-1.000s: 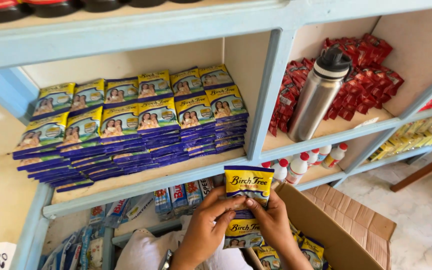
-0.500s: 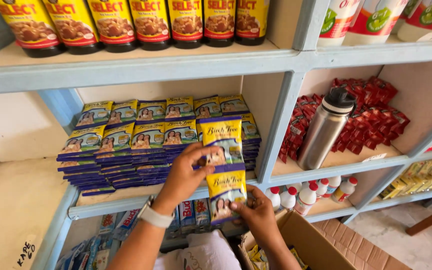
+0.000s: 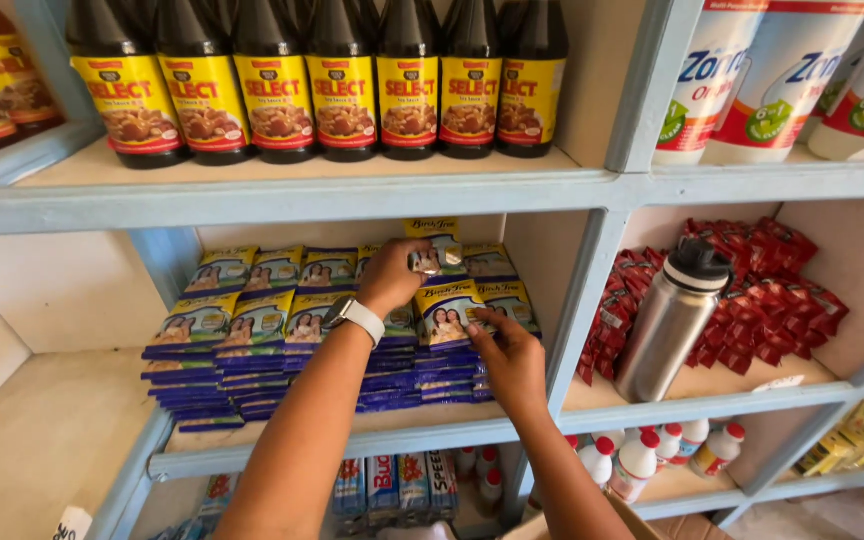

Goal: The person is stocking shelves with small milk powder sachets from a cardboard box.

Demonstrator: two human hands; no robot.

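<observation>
Two hands at work on our middle shelf (image 3: 372, 425). Left hand (image 3: 392, 275), with a white-strapped watch (image 3: 354, 313) on its wrist, has its grip closed around a yellow-and-blue sachet (image 3: 439, 245), held upright above the back row of stacked sachets (image 3: 252, 330). Right hand (image 3: 510, 360) rests fingertips (image 3: 480, 322) on another sachet (image 3: 444, 318) atop the front stack, grip loosely spread. Beside us, one compartment right: steel flask (image 3: 667, 320), red packets (image 3: 782, 300). Above: dark sauce bottles (image 3: 342, 80).
</observation>
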